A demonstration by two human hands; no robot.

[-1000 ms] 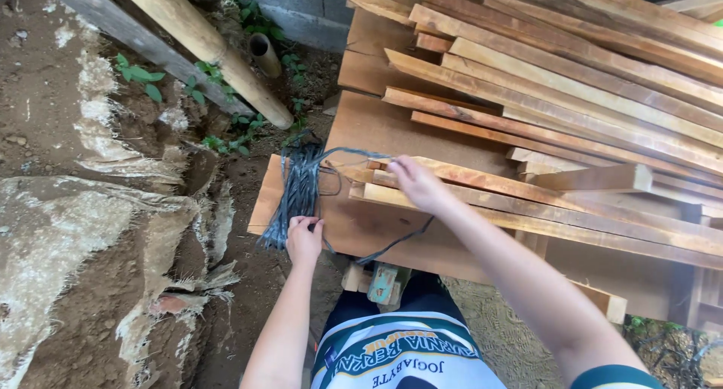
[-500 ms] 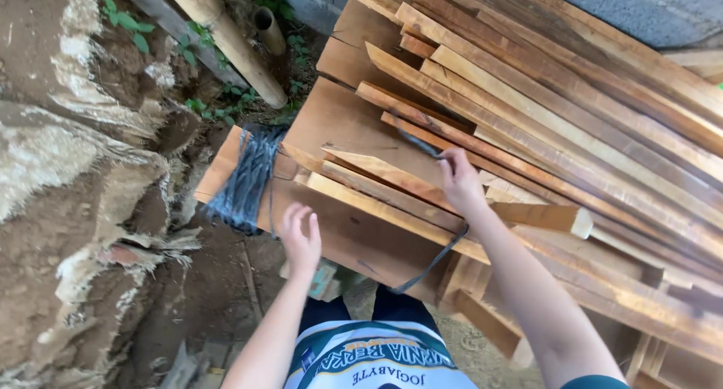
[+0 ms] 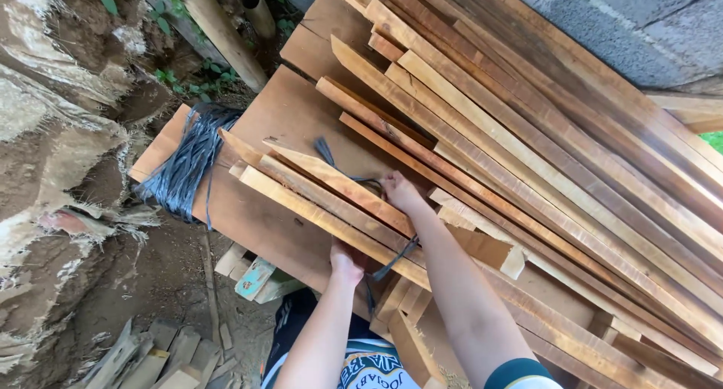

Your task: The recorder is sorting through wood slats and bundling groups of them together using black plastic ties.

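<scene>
My right hand (image 3: 398, 191) is closed around a dark plastic strap (image 3: 337, 165) on top of a small bundle of wooden slats (image 3: 324, 197), the fingers pinching the strap where it crosses the upper slat. The strap's loose end sticks up and away toward the far side, and another stretch of it drops over the near edge of the slats and hangs below. My left hand (image 3: 346, 262) is at that near edge, tucked under the slats with its fingers out of sight, so I cannot tell whether it is gripping the strap or only pressing against the wood. The slats lie across a wide flat board (image 3: 282, 114) that serves as my desk. To the left, at the end of the board, a thick hank of the same dark strapping (image 3: 187, 163) is draped over the edge. To the right a large stack of long planks (image 3: 527, 133) runs diagonally, leaning toward a grey block wall (image 3: 625, 27). Bamboo poles (image 3: 218, 27) and bare earth (image 3: 68, 155) lie beyond on the left.
</scene>
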